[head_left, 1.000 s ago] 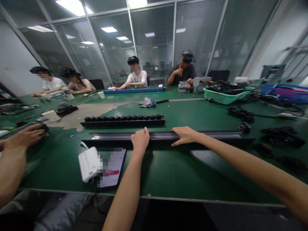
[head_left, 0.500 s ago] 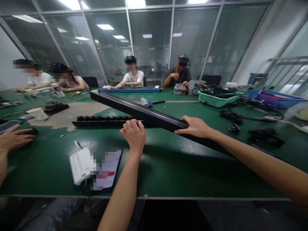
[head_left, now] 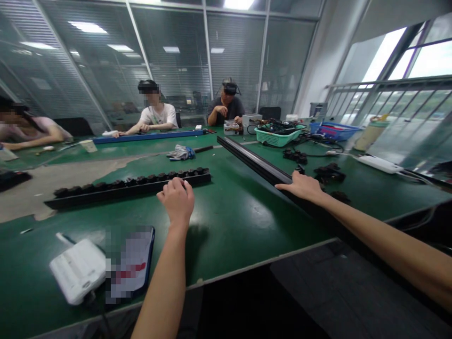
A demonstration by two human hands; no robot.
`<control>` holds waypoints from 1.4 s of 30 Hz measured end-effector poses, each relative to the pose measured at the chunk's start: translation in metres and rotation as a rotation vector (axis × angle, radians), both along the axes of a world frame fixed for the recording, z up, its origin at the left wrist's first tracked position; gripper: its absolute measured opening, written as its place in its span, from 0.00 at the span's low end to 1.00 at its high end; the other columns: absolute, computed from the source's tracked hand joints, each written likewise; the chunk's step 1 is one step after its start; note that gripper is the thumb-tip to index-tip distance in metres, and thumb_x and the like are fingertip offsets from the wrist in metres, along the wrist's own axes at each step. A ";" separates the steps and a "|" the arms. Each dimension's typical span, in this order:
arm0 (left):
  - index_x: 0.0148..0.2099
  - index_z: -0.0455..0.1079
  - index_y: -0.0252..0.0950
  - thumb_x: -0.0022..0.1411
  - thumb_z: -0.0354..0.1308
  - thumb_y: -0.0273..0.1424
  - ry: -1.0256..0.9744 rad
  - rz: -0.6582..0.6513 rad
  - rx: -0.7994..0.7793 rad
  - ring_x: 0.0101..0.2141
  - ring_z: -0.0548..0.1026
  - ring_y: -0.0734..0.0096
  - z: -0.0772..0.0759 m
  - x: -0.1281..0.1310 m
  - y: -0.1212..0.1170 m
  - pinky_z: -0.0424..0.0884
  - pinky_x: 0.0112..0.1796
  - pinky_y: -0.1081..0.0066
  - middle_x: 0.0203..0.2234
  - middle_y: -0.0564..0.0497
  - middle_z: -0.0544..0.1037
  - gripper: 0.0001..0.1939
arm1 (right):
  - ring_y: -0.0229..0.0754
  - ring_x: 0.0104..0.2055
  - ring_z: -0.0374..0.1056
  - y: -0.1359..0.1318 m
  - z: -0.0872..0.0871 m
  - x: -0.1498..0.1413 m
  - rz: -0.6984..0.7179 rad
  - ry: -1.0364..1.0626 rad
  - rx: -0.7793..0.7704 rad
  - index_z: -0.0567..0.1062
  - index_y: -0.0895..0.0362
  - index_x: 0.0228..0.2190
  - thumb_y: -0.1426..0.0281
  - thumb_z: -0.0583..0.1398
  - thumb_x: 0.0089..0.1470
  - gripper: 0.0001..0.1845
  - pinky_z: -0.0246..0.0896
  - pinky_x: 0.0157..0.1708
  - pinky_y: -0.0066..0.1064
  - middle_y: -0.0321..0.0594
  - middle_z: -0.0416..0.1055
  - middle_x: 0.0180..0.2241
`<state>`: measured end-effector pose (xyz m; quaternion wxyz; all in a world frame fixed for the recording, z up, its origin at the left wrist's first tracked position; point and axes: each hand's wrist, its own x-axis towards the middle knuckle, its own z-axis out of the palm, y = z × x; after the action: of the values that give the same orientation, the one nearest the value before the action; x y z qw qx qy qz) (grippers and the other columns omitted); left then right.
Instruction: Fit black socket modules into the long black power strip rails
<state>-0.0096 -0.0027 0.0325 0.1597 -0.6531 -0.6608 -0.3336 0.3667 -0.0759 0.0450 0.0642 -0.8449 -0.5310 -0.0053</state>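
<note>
My right hand [head_left: 302,187] grips a long black rail [head_left: 254,162] that runs away from me across the green table [head_left: 240,221] toward the far side. My left hand [head_left: 176,200] is curled shut above the table, apart from the rail, just in front of a second black strip fitted with several round black parts [head_left: 130,184]. Nothing shows in the left hand's closed fingers.
A phone [head_left: 130,263] and a white power pack [head_left: 77,270] lie near the front edge. A green basket [head_left: 278,136], a blue tray [head_left: 334,132], black parts and cables [head_left: 328,172] sit to the right. Other people [head_left: 155,115] work across the table.
The rail has swung from lying across in front of me to pointing away on the right. My left hand has let go of it. My view turned right.
</note>
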 end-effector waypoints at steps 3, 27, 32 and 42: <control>0.48 0.67 0.34 0.69 0.39 0.37 0.016 -0.045 -0.017 0.45 0.70 0.51 -0.001 0.001 0.000 0.57 0.46 0.58 0.42 0.39 0.76 0.19 | 0.64 0.47 0.71 -0.006 -0.019 0.018 -0.070 -0.001 -0.009 0.67 0.65 0.49 0.33 0.51 0.46 0.50 0.64 0.42 0.48 0.64 0.73 0.43; 0.43 0.68 0.36 0.70 0.41 0.35 0.176 -0.009 -0.107 0.41 0.72 0.56 -0.013 -0.009 0.009 0.57 0.41 0.60 0.36 0.44 0.77 0.15 | 0.80 0.56 0.56 0.069 -0.083 0.200 0.116 -0.103 0.467 0.74 0.58 0.30 0.39 0.63 0.39 0.33 0.50 0.47 0.68 0.69 0.66 0.44; 0.42 0.68 0.37 0.71 0.41 0.35 0.215 -0.021 -0.111 0.40 0.73 0.57 -0.017 -0.009 0.010 0.57 0.41 0.60 0.36 0.45 0.77 0.15 | 0.84 0.64 0.38 0.097 -0.087 0.180 0.104 0.130 0.707 0.73 0.57 0.42 0.36 0.56 0.42 0.41 0.29 0.53 0.79 0.62 0.59 0.55; 0.40 0.68 0.35 0.72 0.40 0.34 0.306 -0.058 -0.231 0.38 0.74 0.57 -0.015 -0.005 0.008 0.59 0.38 0.62 0.33 0.44 0.77 0.16 | 0.62 0.61 0.56 0.205 -0.078 -0.083 0.787 0.297 0.272 0.63 0.56 0.59 0.43 0.60 0.49 0.43 0.51 0.59 0.55 0.55 0.61 0.59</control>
<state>-0.0146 0.0052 0.0176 0.1725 -0.7289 -0.6438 -0.1567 0.2839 0.1293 -0.0331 0.2475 -0.5538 -0.7918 0.0712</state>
